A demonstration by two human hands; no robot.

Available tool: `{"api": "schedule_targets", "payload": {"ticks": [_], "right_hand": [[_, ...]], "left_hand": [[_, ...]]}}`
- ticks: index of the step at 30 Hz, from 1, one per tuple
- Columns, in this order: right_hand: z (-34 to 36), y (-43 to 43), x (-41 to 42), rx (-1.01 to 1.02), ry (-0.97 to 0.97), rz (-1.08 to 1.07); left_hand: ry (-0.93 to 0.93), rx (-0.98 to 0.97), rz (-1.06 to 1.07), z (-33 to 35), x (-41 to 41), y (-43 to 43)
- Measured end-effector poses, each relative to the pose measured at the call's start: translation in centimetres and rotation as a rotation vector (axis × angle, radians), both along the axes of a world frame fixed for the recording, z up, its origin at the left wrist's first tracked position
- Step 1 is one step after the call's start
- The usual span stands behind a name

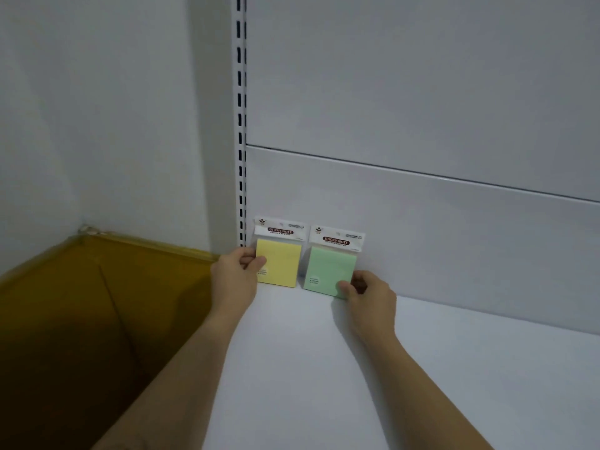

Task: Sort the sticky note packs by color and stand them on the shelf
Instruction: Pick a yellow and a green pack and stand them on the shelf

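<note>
A yellow sticky note pack (281, 262) stands upright on the white shelf (324, 368), leaning against the back panel at the shelf's far left corner. My left hand (234, 277) pinches its left edge with thumb and fingers. Just to its right, a small gap apart, a green sticky note pack (328, 269) stands upright against the same panel. My right hand (368, 293) grips its lower right corner. Both packs carry a white header card with a red "STICKY NOTE" label.
A slotted white upright (241, 125) rises at the shelf's left end, just behind the yellow pack. Left of the shelf lies a dark yellow floor (81, 303) meeting a white wall. The back panel (454, 228) runs on to the right.
</note>
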State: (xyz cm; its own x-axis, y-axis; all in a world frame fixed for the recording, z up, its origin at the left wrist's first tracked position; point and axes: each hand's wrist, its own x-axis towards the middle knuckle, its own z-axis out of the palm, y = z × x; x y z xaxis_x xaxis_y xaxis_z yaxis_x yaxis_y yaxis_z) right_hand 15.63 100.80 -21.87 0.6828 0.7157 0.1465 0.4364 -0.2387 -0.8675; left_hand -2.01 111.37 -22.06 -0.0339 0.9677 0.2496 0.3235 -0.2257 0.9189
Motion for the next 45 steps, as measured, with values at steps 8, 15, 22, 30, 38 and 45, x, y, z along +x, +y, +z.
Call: {"api": "schedule_targets", "payload": {"ticks": [8, 15, 22, 30, 38, 45], "right_hand": [[0.2, 0.0, 0.3, -0.038, -0.077, 0.038], [-0.4, 0.3, 0.8, -0.063, -0.114, 0.035], [-0.4, 0.4, 0.6, -0.064, -0.129, 0.021], [0.6, -0.7, 0.8, -0.034, -0.092, -0.012], [6.8, -3.3, 1.6, 0.007, -0.629, -0.006], [14.3, -5.6, 1.9, -0.082, -0.976, 0.014]], "left_hand": [[0.095, -0.054, -0.117, 0.1, -0.8, -0.5], [0.148, -0.041, -0.084, -0.1, -0.6, -0.7], [0.175, -0.014, -0.084, 0.0, -0.5, -0.6], [0.262, 0.022, -0.022, 0.8, -0.8, -2.2], [0.774, 0.357, -0.077, 6.2, -2.5, -4.1], [0.858, 0.583, -0.192, 14.1, -1.2, -5.8]]}}
